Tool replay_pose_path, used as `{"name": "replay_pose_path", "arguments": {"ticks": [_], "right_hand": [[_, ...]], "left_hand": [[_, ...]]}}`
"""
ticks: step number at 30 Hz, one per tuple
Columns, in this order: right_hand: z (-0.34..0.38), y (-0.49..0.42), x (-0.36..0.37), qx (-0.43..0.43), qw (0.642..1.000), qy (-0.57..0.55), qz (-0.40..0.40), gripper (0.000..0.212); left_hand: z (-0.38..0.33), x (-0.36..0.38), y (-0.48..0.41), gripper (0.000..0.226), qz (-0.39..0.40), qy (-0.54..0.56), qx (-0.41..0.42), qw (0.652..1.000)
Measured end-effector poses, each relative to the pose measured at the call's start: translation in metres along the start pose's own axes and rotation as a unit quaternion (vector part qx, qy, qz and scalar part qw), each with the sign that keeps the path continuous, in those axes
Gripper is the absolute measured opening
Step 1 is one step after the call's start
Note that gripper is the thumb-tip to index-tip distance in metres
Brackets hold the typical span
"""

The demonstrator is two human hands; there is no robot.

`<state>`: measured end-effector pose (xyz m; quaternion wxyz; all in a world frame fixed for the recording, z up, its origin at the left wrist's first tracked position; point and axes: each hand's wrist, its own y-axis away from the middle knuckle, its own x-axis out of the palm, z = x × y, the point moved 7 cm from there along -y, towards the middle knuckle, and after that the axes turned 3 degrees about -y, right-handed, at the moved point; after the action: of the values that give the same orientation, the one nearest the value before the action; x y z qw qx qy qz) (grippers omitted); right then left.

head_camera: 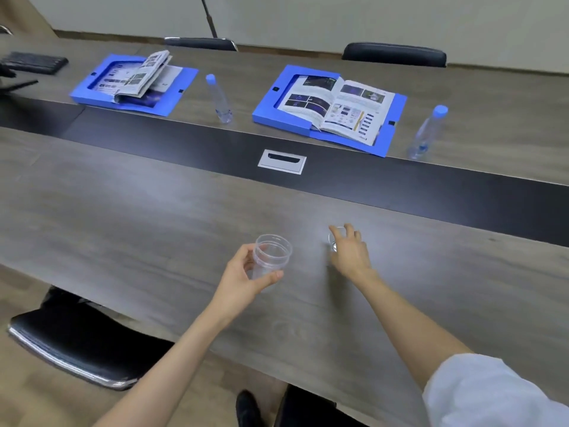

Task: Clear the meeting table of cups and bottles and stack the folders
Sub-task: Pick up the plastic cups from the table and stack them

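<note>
My left hand [243, 280] grips a clear plastic cup [271, 255], lifted and tilted over the near side of the grey table [129, 211]. My right hand [349, 251] reaches over a second clear cup [334, 241] standing on the table, fingers spread around it; whether they grip it I cannot tell. On the far side lie two open blue folders, one at the left [132, 84] and one at the right [329, 107], each with an open booklet on it. A clear water bottle with a blue cap [219, 98] stands between them; another bottle [426, 132] stands at the far right.
A dark strip runs along the table's middle with a silver cable hatch [281, 161]. Black chairs stand at the far side [394, 55] and the near left [74, 337]. A black keyboard [34, 61] lies at the far left.
</note>
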<state>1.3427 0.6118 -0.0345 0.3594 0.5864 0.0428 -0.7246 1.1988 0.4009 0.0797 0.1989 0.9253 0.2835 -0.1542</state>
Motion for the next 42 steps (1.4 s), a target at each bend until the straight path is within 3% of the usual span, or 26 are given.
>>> {"name": "replay_pose_path", "arguments": {"ticks": [2, 3, 7, 13, 17, 21, 26, 30, 33, 37, 42], "right_hand": [[-0.001, 0.000, -0.010, 0.006, 0.998, -0.042, -0.043, 0.056], [-0.010, 0.042, -0.039, -0.002, 0.994, -0.065, -0.083, 0.055], [0.000, 0.067, -0.069, 0.009, 0.967, -0.217, -0.131, 0.061], [0.042, 0.157, -0.164, -0.065, 0.892, -0.374, -0.244, 0.057], [0.080, 0.244, -0.217, -0.150, 0.891, -0.329, -0.274, 0.056], [0.094, 0.296, -0.226, -0.179, 0.913, -0.273, -0.243, 0.059], [0.084, 0.331, -0.215, -0.162, 0.948, -0.216, -0.167, 0.091], [0.050, 0.345, -0.224, -0.122, 0.951, -0.202, -0.199, 0.094], [0.007, 0.349, -0.230, -0.080, 0.952, -0.201, -0.217, 0.084], [-0.088, 0.338, -0.225, -0.005, 0.931, -0.283, -0.229, 0.074], [-0.232, 0.311, -0.205, 0.104, 0.939, -0.231, -0.233, 0.061]], "left_hand": [[0.005, -0.001, -0.002, 0.051, 0.002, -0.014, -0.005, 1.000], [-0.020, 0.005, 0.041, 0.051, -0.012, -0.011, 0.015, 1.000], [-0.025, 0.007, 0.046, 0.051, -0.004, 0.006, 0.019, 1.000], [-0.050, 0.015, 0.075, 0.057, 0.023, 0.005, 0.058, 0.998], [-0.085, 0.019, 0.110, 0.058, 0.040, 0.030, 0.117, 0.992], [-0.104, 0.026, 0.140, 0.053, 0.055, 0.056, 0.149, 0.986], [-0.123, 0.037, 0.171, 0.043, 0.064, 0.078, 0.169, 0.980], [-0.137, 0.055, 0.176, 0.045, 0.075, 0.088, 0.178, 0.977], [-0.150, 0.083, 0.174, 0.048, 0.083, 0.092, 0.181, 0.976], [-0.165, 0.143, 0.168, 0.050, 0.104, 0.082, 0.180, 0.975], [-0.179, 0.222, 0.155, 0.049, 0.116, 0.071, 0.160, 0.978]]}}
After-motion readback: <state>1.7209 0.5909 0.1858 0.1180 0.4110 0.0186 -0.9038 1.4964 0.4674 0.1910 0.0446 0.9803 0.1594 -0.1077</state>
